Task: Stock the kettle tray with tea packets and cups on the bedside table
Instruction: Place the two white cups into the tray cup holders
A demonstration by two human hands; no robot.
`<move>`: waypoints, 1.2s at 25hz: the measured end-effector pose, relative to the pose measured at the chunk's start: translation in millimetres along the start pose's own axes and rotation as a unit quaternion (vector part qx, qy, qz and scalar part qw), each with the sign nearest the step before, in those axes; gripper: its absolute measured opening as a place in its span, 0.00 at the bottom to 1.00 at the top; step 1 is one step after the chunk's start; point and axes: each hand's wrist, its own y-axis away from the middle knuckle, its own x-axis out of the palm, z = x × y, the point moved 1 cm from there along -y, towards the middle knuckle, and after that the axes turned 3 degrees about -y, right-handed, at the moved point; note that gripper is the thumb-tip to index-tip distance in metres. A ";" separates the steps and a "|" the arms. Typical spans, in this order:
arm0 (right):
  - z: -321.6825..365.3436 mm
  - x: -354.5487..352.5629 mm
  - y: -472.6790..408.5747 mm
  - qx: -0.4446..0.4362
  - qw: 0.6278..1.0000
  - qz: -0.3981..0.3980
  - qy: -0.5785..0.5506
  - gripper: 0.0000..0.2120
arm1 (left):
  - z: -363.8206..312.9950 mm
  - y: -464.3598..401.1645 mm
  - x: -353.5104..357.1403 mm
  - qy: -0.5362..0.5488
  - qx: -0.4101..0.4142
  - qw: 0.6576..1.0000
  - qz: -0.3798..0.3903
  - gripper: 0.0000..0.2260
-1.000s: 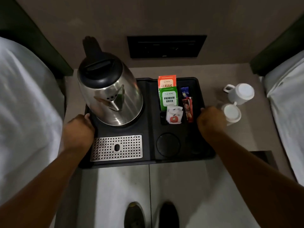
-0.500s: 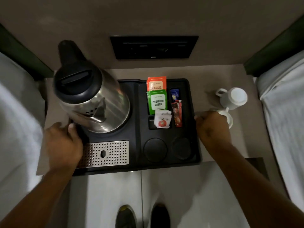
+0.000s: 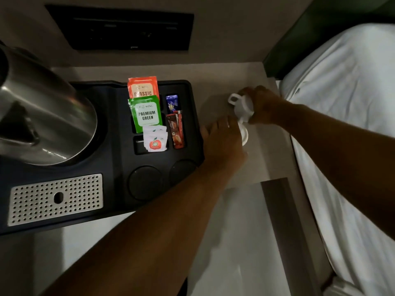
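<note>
A black kettle tray point(image 3: 116, 129) lies on the beige bedside table point(image 3: 215, 75). It carries a steel kettle point(image 3: 44, 116), an orange tea packet point(image 3: 142, 87), a green tea packet point(image 3: 146, 113), white sachets point(image 3: 155, 139), a blue sachet point(image 3: 172, 102) and brown coffee sticks point(image 3: 177, 131). Its two round cup recesses point(image 3: 145, 182) are bare. Right of the tray, my right hand point(image 3: 264, 105) grips the far white cup point(image 3: 240, 104), which is tilted. My left hand point(image 3: 223, 144) reaches across and closes on the near white cup point(image 3: 244, 135), mostly hiding it.
A perforated metal drip grate point(image 3: 55, 198) fills the tray's front left. A dark socket panel point(image 3: 119, 28) sits on the wall behind. A white-sheeted bed point(image 3: 342, 135) borders the table on the right. Pale floor point(image 3: 224, 242) lies in front.
The view swung right. My left hand left the tray's left edge and crossed over to the near cup. My right hand moved from the tray's right edge onto the far cup and tilted it.
</note>
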 end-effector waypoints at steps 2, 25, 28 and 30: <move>-3.1 -3.2 5.8 0.000 0.999 -0.027 -0.036 0.43 | -4.1 -1.3 -1.9 0.015 0.021 0.999 -0.024 0.33; 170.4 105.6 155.6 -0.016 0.990 -0.075 -0.119 0.41 | 175.6 148.5 -33.3 0.034 -0.051 0.990 -0.130 0.34; 173.8 102.9 154.0 0.000 0.993 -0.047 -0.111 0.45 | 172.8 150.5 -36.4 0.021 -0.052 0.994 -0.092 0.36; 175.6 89.9 150.9 0.006 0.992 -0.022 -0.121 0.50 | 172.8 145.5 -48.2 0.004 -0.061 0.997 -0.056 0.40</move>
